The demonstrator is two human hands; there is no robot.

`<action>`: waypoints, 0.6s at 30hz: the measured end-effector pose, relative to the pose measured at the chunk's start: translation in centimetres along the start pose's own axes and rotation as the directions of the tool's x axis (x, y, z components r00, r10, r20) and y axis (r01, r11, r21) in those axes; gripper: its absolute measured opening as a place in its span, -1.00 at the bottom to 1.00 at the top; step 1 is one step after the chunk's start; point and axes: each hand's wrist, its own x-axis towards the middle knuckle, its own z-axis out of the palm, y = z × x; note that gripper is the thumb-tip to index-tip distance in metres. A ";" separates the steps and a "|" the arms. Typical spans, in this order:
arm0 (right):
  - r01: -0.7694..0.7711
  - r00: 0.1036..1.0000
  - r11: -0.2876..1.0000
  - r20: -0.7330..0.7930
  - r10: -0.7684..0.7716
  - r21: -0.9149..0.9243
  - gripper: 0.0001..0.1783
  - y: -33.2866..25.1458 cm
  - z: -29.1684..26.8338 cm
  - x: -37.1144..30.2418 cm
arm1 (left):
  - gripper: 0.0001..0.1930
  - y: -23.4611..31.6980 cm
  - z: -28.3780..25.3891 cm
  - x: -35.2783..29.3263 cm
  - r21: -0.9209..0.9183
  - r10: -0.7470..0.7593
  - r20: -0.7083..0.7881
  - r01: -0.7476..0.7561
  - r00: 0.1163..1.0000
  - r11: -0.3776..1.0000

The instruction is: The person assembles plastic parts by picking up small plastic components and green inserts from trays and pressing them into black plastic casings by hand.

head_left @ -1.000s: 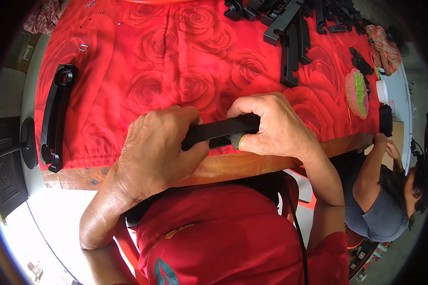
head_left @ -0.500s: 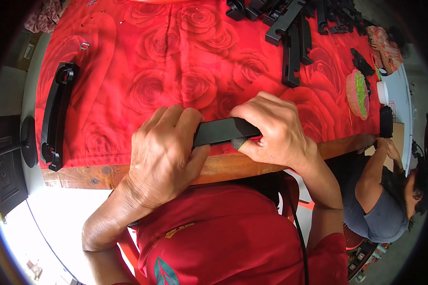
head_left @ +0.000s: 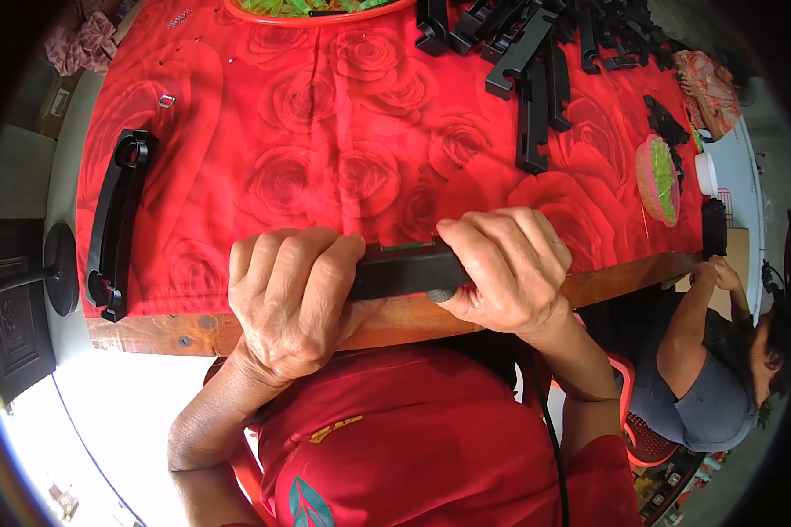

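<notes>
Between my two hands, over the table's front edge, is a black plastic bar-shaped part [head_left: 406, 274]. My left hand [head_left: 294, 294] is wrapped round its left end, and my right hand [head_left: 507, 270] grips the other end. A dark cover sits on my right thumb. A thin green strip shows along the part's far edge; its far side is mostly hidden. Another long black part [head_left: 117, 224], with round openings near its ends, lies to the left on the red rose-patterned cloth [head_left: 325, 114]. A small metal ring [head_left: 166, 101] rests beyond it.
Several black parts [head_left: 527, 79] are heaped at the far right. A red-rimmed tray [head_left: 325, 18] of green pieces stands at the far edge, and a pink basket [head_left: 650, 180] with green pieces at the right. Another person [head_left: 703, 369] sits at the right. The wooden table edge [head_left: 163, 336] runs below.
Both hands have moved slightly nearer to me with the black part, which has tilted so that a different face shows. The tray at the far edge has come further into view.
</notes>
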 end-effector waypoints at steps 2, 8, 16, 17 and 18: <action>0.081 0.995 0.995 -0.054 -0.084 -0.055 -0.67 0.1 -0.3 -0.1 | -0.66 0.2 0.2 -0.2 0.041 0.016 -0.047 -0.014 0.999 0.999; 0.121 0.987 0.988 -0.094 -0.130 -0.097 -0.67 -0.5 -2.1 0.3 | -0.48 1.4 -0.8 -0.5 0.092 0.013 -0.035 -0.010 0.999 0.996; 0.063 0.995 0.992 -0.064 -0.070 -0.113 -0.67 0.1 -0.6 0.3 | -0.55 0.3 -0.1 0.0 0.067 -0.019 -0.037 0.022 0.999 0.998; 0.063 0.992 0.994 -0.101 -0.072 -0.092 -0.66 0.1 -0.9 0.6 | -0.55 0.4 -0.1 -0.1 0.064 -0.018 -0.037 0.020 0.999 0.998; 0.061 0.992 0.994 -0.100 -0.071 -0.095 -0.66 0.3 -0.9 0.6 | -0.55 0.5 -0.2 -0.1 0.067 -0.020 -0.051 0.024 0.998 0.997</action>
